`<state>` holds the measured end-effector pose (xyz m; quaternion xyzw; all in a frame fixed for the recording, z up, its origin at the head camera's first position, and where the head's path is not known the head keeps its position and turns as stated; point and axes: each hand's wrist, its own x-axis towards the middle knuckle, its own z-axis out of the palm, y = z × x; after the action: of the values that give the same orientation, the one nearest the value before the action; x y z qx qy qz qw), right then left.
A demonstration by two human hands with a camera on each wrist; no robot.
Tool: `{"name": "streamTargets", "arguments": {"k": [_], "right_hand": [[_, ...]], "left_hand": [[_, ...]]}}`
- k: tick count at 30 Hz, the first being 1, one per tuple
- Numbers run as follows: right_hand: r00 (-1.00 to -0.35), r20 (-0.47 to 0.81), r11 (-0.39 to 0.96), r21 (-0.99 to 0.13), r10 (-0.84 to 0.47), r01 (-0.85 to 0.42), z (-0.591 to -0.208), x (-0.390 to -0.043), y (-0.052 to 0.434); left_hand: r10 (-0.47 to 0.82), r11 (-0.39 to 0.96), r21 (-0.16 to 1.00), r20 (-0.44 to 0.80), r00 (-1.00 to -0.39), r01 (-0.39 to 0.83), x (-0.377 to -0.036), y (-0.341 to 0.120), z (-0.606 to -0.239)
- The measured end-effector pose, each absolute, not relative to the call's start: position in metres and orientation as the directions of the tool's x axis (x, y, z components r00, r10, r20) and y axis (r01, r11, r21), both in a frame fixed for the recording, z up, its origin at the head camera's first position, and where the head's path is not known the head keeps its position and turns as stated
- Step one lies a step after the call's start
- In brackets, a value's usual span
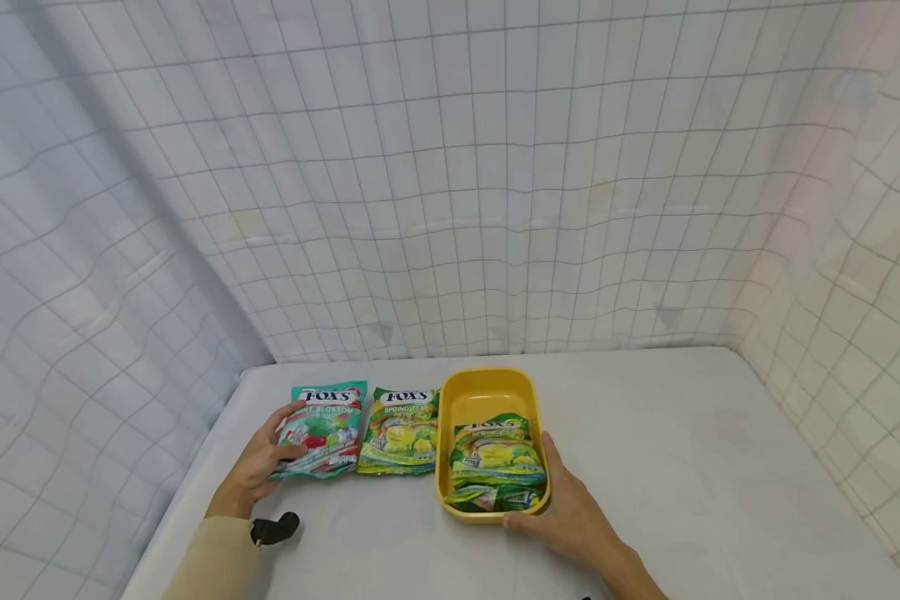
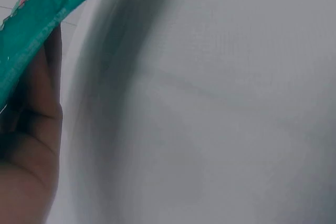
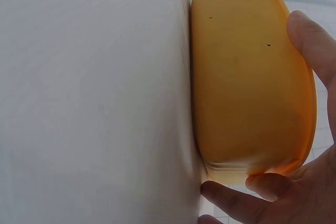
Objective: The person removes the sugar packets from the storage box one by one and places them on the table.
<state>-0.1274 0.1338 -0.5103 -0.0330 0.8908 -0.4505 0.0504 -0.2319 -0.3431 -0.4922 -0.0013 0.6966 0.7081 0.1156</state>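
Observation:
My left hand grips the left side of a teal bag of Fox's candy, marked Mint Blossom. In the left wrist view the lower edge of that bag lies over the curled fingers. The right hand holds a yellow plastic container at its near right corner, thumb at the near rim and fingers along the right wall. Inside the container, toward the near end, lie green Spring Tea candy bags. The right wrist view shows the container's outer wall between thumb and fingers.
Another green Spring Tea candy bag lies between the teal bag and the container. A white cloth covers the table. White grid-patterned curtains stand behind and on both sides. A black strap piece sticks out at the left wrist.

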Motion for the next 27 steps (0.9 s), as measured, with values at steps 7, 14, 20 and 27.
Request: {"name": "streamTargets", "arguments": {"k": [7, 14, 20, 27], "right_hand": [[-0.993, -0.057, 0.598, -0.801, -0.103, -0.016, -0.5106, -0.1277, 0.1332], [-0.993, -0.054, 0.589, -0.808, -0.105, -0.019, -0.5113, -0.1273, 0.1334], [-0.993, -0.055, 0.586, -0.810, -0.104, -0.017, -0.5122, -0.1270, 0.1331], [-0.993, -0.057, 0.584, -0.812, -0.108, -0.017, -0.5109, -0.1267, 0.1328]], "left_hand": [[0.162, 0.031, 0.983, -0.183, -0.970, -0.180, -0.2322, -0.3497, -0.4956], [0.143, 0.130, 0.975, -0.200, -0.969, -0.182, -0.2341, -0.3527, -0.4990], [0.137, 0.163, 0.970, -0.203, -0.970, -0.180, -0.2356, -0.3532, -0.5022], [0.126, 0.190, 0.961, -0.228, -0.966, -0.202, -0.2365, -0.3500, -0.4993]]}}
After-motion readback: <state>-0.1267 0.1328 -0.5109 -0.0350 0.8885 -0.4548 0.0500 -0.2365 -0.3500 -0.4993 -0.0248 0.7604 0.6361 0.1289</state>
